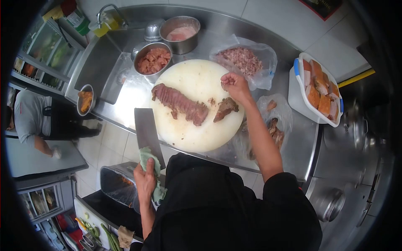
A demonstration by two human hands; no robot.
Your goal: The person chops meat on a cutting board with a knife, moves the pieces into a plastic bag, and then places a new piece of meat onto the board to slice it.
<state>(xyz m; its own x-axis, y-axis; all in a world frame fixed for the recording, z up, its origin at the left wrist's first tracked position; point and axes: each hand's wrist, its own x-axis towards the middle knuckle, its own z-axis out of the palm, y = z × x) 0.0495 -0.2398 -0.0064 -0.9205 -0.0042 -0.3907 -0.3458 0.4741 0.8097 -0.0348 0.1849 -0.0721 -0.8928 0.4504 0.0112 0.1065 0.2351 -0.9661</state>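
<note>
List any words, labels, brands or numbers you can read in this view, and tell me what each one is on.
No text can be read anywhere in this view.
Bottle label, top left by the sink: too small and blurred.
Wall sign, top right, cut off by the frame's edge: blurred.
Cleaver in the left hand: no mark shows on the blade.
White tub of cut pieces: no label shows.
</note>
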